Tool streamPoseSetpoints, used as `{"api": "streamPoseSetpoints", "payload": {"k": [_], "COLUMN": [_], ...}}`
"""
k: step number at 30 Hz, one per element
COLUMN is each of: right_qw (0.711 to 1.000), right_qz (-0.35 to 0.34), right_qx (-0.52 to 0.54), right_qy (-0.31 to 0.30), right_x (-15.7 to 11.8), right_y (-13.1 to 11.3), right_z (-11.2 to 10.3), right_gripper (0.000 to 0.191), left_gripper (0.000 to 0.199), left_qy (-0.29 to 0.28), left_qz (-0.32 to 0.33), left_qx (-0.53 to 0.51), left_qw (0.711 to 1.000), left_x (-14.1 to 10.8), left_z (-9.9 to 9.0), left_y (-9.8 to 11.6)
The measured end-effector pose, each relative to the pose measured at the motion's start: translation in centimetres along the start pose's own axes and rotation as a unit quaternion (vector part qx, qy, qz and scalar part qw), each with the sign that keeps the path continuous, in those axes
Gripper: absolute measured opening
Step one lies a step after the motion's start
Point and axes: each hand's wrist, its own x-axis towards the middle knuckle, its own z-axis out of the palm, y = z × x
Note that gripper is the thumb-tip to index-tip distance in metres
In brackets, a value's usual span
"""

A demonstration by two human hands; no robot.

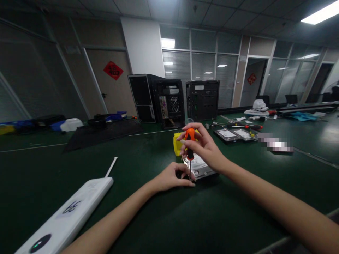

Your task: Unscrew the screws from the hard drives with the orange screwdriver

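Observation:
A screwdriver (190, 155) with an orange and black handle stands nearly upright in my right hand (205, 146), the fingers wrapped round its handle. Its thin shaft points down at the near left corner of a silver hard drive (202, 165), which lies on the green table. My left hand (176, 176) is closed at that same corner, thumb in front and fingers behind, beside the screwdriver's tip. The tip itself and whatever it touches are too small to make out. Just behind my right fingers sits a yellow object (178, 144), partly covered by them.
Two more hard drives (227, 134) lie at the right, with a red and black screwdriver (254, 127) behind them. Computer cases (202, 100) stand at the back. A white device (69, 211) marked 39 lies at the left on the green table (132, 218). A black mat (100, 135) is farther back.

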Motion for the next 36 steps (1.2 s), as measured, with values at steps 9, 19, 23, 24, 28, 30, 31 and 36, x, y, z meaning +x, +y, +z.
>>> {"api": "streamPoseSetpoints", "payload": {"k": [9,19,23,24,28,30,31,36], "right_qw": [0.996,0.998,0.998,0.998,0.999,0.999,0.999,1.0], "right_qz": [0.005,0.003,-0.017,-0.021,-0.023,-0.017,-0.013,-0.004], "right_qx": [-0.083,-0.055,-0.05,-0.045,-0.032,-0.03,-0.03,-0.022], "right_qy": [0.016,0.019,0.027,0.026,0.022,0.021,0.021,0.017], "right_x": [-0.5,-0.4,-0.3,-0.3,-0.2,0.0,0.0,0.2], "right_y": [0.1,-0.8,-1.0,-0.9,-0.8,-0.7,-0.7,-0.6], "right_z": [0.6,0.5,0.3,0.2,0.1,0.2,0.2,0.3], "right_gripper": [0.042,0.033,0.029,0.028,0.026,0.025,0.024,0.023], "left_gripper": [0.022,0.022,0.023,0.023,0.023,0.023,0.024,0.024], "left_qy": [0.005,0.001,0.007,0.007,0.004,0.004,0.005,0.004], "left_qz": [0.001,-0.002,-0.002,-0.002,0.0,0.0,-0.002,-0.013], "left_qx": [0.016,0.008,0.006,0.006,0.009,0.013,0.015,0.012], "left_qw": [1.0,1.0,1.0,1.0,1.0,1.0,1.0,1.0], "left_x": [-0.1,0.0,-0.1,-0.1,-0.1,-0.1,-0.1,-0.1], "left_z": [0.0,0.0,0.0,0.0,0.0,0.0,0.0,0.0], "left_y": [-0.1,0.0,-0.1,-0.1,-0.1,-0.2,-0.2,-0.1]}}
